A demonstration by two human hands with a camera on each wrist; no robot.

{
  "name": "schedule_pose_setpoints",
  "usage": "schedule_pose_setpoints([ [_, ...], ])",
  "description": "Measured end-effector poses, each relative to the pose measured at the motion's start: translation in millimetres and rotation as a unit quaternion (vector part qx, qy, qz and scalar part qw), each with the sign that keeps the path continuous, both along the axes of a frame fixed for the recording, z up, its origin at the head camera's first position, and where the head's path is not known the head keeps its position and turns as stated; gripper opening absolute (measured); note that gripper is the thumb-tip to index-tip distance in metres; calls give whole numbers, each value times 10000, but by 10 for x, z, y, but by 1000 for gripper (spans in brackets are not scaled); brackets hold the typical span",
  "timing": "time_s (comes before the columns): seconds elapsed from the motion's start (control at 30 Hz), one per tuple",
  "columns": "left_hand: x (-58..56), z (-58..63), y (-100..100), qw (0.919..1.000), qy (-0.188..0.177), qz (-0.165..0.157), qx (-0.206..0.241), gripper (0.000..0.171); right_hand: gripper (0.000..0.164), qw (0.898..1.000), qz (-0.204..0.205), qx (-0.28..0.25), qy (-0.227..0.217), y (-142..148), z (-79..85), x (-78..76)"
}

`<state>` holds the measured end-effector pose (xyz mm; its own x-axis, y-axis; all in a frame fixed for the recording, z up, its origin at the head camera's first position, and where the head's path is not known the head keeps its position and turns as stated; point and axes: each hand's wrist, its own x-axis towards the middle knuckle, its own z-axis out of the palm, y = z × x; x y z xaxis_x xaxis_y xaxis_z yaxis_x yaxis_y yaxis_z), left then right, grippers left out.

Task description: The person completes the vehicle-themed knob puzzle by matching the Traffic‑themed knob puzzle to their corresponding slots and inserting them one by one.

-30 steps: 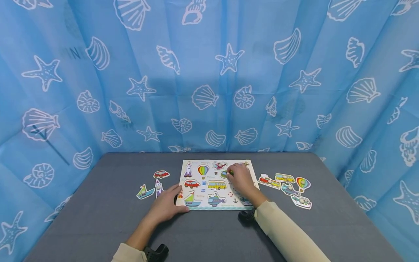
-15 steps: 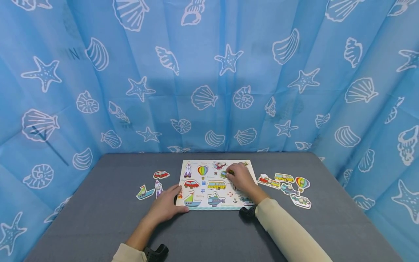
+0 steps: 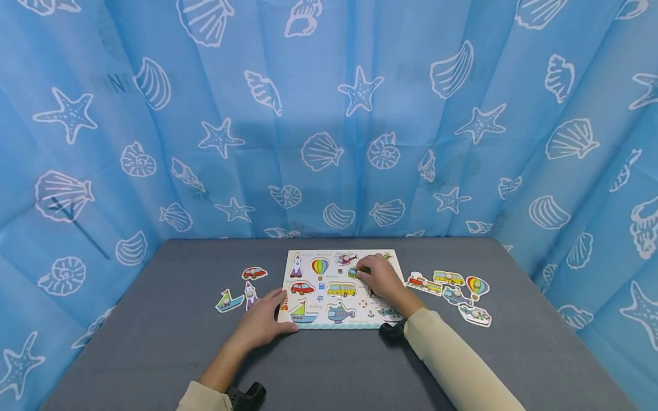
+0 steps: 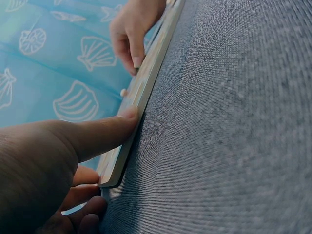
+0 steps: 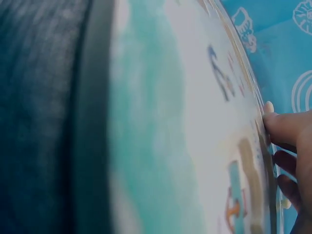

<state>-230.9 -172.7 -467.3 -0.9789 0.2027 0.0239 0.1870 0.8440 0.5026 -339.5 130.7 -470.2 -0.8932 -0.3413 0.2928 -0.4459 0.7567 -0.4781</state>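
Note:
A wooden puzzle board [image 3: 360,319] with vehicle pictures lies flat on the table. My left hand [image 3: 261,319] grips its front left corner; in the left wrist view the thumb [image 4: 105,134] rests on the front edge and the other fingers curl at the left side. At the board's upper right, my right hand [image 3: 381,278] pinches a small green vehicle puzzle piece [image 3: 352,273], partly covered by the fingertips. A knobbed helicopter piece [image 3: 346,259] is beside it on the board. The right wrist view shows the right thumb and fingers low at the board's surface.
Left of the board lie a red car piece [image 3: 254,273], a rocket piece [image 3: 250,294] and a sailboat piece [image 3: 229,301]. To its right are a train piece [image 3: 424,283], bus piece [image 3: 449,278], balloon piece [image 3: 477,286], submarine piece [image 3: 455,295] and ship piece [image 3: 475,315]. A blue curtain [image 3: 329,188] hangs behind.
My right forearm has shifted very slightly to the right, while the fingers stay on the green piece at the same spot. The left hand and the board look unchanged.

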Motion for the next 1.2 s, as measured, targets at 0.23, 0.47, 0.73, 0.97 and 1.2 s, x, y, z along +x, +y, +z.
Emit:
schedule_pose_setpoints([
  [0.23,-2,-30,3,10000,-25,-9,46,88,19,9995,5,296,-79,-52,26,40],
  [0.47,-15,-7,10,10000,5,35,33,88,39,9981,-39,276,-557,-81,145,115],
  [0.73,-17,-35,20,10000,-13,31,21,89,38,9990,-205,92,-395,33,213,225],
  [0.97,-12,-28,15,10000,15,6,4,89,30,9985,-208,-509,-79,308,202,377],
  [1.2,2,0,-6,10000,-3,8,-3,90,27,9975,-473,-521,98,565,156,560],
])
